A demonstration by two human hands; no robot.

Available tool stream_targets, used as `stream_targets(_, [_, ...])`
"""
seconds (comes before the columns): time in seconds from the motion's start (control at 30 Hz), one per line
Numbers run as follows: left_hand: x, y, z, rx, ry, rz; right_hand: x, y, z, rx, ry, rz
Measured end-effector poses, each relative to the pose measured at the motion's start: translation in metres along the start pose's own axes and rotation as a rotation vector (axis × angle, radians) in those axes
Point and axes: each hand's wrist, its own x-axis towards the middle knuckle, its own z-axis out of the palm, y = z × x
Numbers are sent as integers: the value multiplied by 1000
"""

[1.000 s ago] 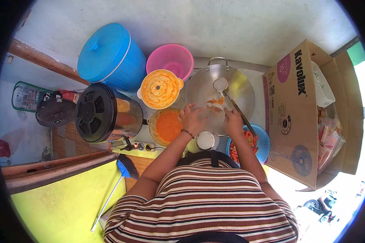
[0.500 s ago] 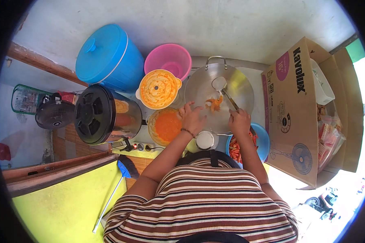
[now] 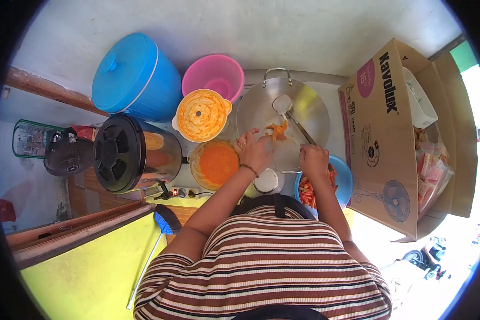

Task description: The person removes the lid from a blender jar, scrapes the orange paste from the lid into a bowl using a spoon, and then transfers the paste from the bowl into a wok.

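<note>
My right hand (image 3: 314,160) is wrapped round the handle of a metal spatula (image 3: 300,128), whose pale flat head rests in a wide steel wok (image 3: 316,109). Orange paste (image 3: 276,131) lies in the wok, left of the handle. At the wok's near left edge, my left hand (image 3: 255,153) is held with its fingers apart, close to the paste, and nothing shows in it. Just left of that hand stands a bowl of orange puree (image 3: 214,164). Below and between my hands is a round white-topped container (image 3: 266,181). A blue basin (image 3: 344,184) with red-orange pieces sits under my right forearm.
A paste-smeared yellow strainer-like dish (image 3: 201,118) sits before a pink basin (image 3: 213,80). Leftward stand a lidded blue bucket (image 3: 138,80) and a black-lidded steel container (image 3: 128,154). A large cardboard box (image 3: 378,144) borders the right; a power strip (image 3: 182,193) lies near the front edge.
The view has shifted slightly. My left hand's fingers have spread a little towards the paste, while my right hand keeps its grip on the spatula.
</note>
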Motion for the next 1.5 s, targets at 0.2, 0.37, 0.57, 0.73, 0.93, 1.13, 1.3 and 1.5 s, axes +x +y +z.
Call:
stream_targets(0.2, [-9, -1, -2, -5, 15, 20, -9, 0, 12, 55, 29, -64])
stream_targets(0.37, [-18, -6, -7, -16, 17, -6, -17, -11, 8, 47, 83, -111])
stream_targets(0.57, [-28, -15, -4, 8, 67, 2, -17, -23, -9, -16, -97, -84])
stream_targets(0.73, [-32, -20, -3, 5, 82, -17, -19, -18, 6, -57, -1, -111])
stream_targets(0.93, [-37, -20, -11, -30, 69, -31, -18, -19, 9, -55, -15, -57])
stream_targets(1.13, [-36, -28, -1, -17, 90, -42, -16, -9, 16, -80, 17, -9])
stream_targets(1.3, [-37, -26, -5, -29, 96, -38, -14, -8, 10, -160, -70, 2])
stream_targets(1.5, [-35, -33, -1, -28, 127, -20, -11, -18, -4, -176, -137, 2])
